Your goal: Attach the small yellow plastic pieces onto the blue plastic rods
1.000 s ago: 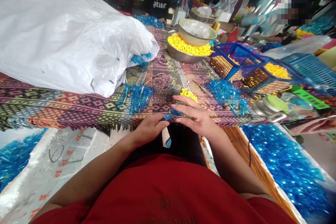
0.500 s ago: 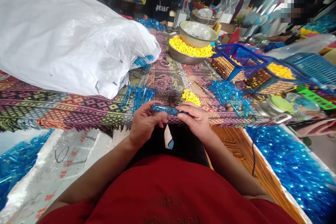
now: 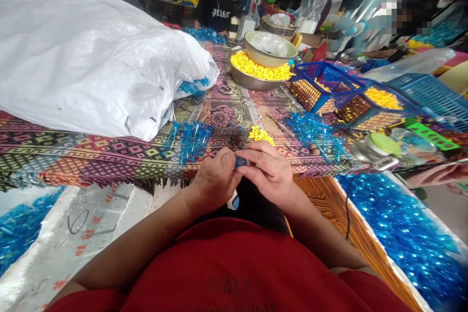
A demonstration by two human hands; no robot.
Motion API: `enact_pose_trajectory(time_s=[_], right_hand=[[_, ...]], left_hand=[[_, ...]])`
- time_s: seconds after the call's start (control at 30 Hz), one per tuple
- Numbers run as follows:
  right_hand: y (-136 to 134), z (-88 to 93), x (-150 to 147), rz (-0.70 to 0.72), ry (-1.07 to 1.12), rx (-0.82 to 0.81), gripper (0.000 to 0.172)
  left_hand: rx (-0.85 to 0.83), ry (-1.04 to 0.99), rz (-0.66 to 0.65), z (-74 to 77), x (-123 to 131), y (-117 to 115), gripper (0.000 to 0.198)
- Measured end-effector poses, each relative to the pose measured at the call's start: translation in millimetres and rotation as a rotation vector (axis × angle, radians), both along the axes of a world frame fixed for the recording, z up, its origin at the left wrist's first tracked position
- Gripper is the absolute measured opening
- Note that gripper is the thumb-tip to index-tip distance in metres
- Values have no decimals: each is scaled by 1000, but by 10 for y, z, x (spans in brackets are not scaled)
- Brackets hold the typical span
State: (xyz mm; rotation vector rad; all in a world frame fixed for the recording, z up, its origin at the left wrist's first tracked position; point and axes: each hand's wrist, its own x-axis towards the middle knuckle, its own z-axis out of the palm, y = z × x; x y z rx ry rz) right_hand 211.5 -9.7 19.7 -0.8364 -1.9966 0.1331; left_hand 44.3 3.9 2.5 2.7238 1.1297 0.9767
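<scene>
My left hand (image 3: 215,179) and my right hand (image 3: 268,170) meet at the table's near edge, fingers closed around a small blue clear plastic piece (image 3: 240,161) held between them. Most of the piece is hidden by my fingers. Just beyond my hands lie a little heap of yellow bits (image 3: 260,134), a dark small pile (image 3: 237,137), and a row of blue plastic pieces (image 3: 192,139) on the patterned cloth (image 3: 91,156). More blue pieces (image 3: 314,134) are heaped to the right.
A big white plastic bag (image 3: 84,53) fills the left of the table. Metal bowls (image 3: 243,77) of yellow bits and blue baskets (image 3: 323,85) stand farther back. A tray of blue plastic (image 3: 395,234) sits low on my right. Other people sit behind the table.
The blue piece, held out lengthwise between my fingertips half a second ago, is now drawn in and mostly covered. Both hands have closed together and dropped slightly toward me.
</scene>
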Motion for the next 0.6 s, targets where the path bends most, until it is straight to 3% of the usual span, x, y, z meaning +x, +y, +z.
enact_pose_trajectory(time_s=[0.33, 0.43, 0.53, 0.6], right_hand=[[-75, 5, -57, -15, 66, -5, 15], [7, -47, -17, -50, 273, -90, 12], [114, -136, 104, -46, 580, -163, 15], [160, -163, 212, -25, 632, -193, 18]], left_hand=[[129, 35, -78, -27, -6, 9, 20], [41, 1, -95, -12, -94, 87, 22], [-62, -20, -178, -20, -229, 160, 42], [-115, -26, -198, -53, -292, 184, 45]])
